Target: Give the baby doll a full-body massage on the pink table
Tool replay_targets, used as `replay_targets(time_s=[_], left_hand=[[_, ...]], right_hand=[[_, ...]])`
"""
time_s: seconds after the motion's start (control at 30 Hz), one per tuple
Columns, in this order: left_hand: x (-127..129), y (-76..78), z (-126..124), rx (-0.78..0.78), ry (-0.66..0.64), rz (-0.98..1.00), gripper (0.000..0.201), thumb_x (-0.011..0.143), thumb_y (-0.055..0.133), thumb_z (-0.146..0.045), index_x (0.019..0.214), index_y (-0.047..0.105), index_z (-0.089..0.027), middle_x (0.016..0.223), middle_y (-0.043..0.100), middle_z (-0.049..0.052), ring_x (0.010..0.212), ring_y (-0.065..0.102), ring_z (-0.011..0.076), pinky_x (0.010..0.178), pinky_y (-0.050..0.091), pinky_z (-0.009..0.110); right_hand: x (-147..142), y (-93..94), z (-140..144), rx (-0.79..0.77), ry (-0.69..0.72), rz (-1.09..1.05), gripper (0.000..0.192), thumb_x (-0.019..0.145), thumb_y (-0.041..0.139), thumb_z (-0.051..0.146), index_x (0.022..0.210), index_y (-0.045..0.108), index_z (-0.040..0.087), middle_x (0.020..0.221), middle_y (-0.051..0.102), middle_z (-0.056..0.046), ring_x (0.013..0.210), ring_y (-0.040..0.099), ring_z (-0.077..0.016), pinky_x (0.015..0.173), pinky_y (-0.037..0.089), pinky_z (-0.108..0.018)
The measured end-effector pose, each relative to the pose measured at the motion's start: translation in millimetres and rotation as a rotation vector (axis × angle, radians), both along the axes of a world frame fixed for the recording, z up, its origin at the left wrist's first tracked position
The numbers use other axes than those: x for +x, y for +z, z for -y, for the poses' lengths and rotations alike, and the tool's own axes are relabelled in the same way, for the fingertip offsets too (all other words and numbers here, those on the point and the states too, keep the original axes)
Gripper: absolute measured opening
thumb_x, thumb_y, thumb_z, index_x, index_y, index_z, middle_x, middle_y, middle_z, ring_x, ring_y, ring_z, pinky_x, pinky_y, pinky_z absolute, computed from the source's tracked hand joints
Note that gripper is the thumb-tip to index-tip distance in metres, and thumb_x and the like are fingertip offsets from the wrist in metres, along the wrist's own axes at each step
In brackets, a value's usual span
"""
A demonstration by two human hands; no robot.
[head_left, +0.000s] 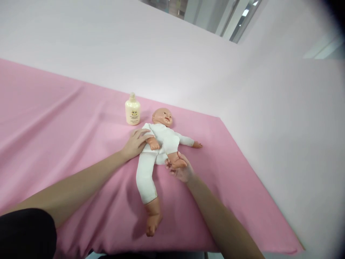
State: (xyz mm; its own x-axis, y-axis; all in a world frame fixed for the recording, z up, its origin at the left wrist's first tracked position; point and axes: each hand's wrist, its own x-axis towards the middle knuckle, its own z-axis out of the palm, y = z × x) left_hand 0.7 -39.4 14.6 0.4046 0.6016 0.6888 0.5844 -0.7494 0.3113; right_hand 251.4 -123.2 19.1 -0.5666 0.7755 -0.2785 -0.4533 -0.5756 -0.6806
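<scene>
Pink-covered surface [67, 118] carrying doll [159, 144] face-up, long axis head-far to feet-near; left hand [134, 144] flat and open at its shoulder, right hand [181, 169] cupping bent foot [178, 162].

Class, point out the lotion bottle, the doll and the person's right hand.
lotion bottle [132, 113], head view, on its label.
doll [165, 136], head view, on its white chest.
right hand [181, 169], head view, on the palm holding the doll's foot.
</scene>
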Motion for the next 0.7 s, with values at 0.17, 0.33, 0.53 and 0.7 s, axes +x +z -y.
replay_targets(time_s=[0.17, 0.33, 0.53, 0.7], left_hand=[[-3.5, -5.1, -10.1, -0.108, 0.107, 0.355, 0.031, 0.082, 0.053, -0.024, 0.113, 0.05, -0.021, 0.114, 0.055, 0.009, 0.11, 0.048, 0.0241, 0.099, 0.036, 0.045], [-7.5, -9.0, -22.6, -0.368, 0.164, 0.805, 0.034, 0.078, 0.061, -0.02, 0.107, 0.045, -0.022, 0.112, 0.052, 0.006, 0.108, 0.05, 0.0205, 0.093, 0.04, 0.036], [-10.2, -2.3, -25.0, -0.529, 0.185, 1.162, 0.035, 0.076, 0.064, -0.009, 0.099, 0.039, -0.019, 0.108, 0.05, 0.004, 0.103, 0.05, 0.015, 0.091, 0.041, 0.029], [-13.5, -7.8, -32.2, -0.619, 0.178, 1.383, 0.035, 0.078, 0.061, -0.006, 0.097, 0.034, -0.018, 0.11, 0.049, 0.004, 0.104, 0.05, 0.0132, 0.093, 0.041, 0.03]], right_hand=[[0.0, 1.4, 4.7, 0.163, 0.119, 0.008, 0.046, 0.08, 0.049, 0.057, 0.084, 0.058, 0.012, 0.084, 0.057, -0.007, 0.072, 0.057, -0.013, 0.046, 0.043, -0.019], [1.3, -6.2, 10.4, 0.284, 0.324, 0.03, 0.047, 0.068, 0.064, 0.052, 0.088, 0.061, 0.01, 0.085, 0.063, -0.008, 0.075, 0.061, -0.0157, 0.065, 0.05, -0.027], [11.3, -10.9, 7.3, 0.227, 0.688, 0.122, 0.045, 0.065, 0.075, 0.035, 0.099, 0.061, 0.009, 0.099, 0.066, -0.012, 0.075, 0.064, -0.0152, 0.055, 0.049, -0.021], [15.5, -1.9, 4.1, 0.248, 0.755, 0.169, 0.047, 0.064, 0.077, 0.031, 0.104, 0.062, 0.011, 0.102, 0.066, -0.013, 0.083, 0.065, -0.0179, 0.056, 0.051, -0.02]])
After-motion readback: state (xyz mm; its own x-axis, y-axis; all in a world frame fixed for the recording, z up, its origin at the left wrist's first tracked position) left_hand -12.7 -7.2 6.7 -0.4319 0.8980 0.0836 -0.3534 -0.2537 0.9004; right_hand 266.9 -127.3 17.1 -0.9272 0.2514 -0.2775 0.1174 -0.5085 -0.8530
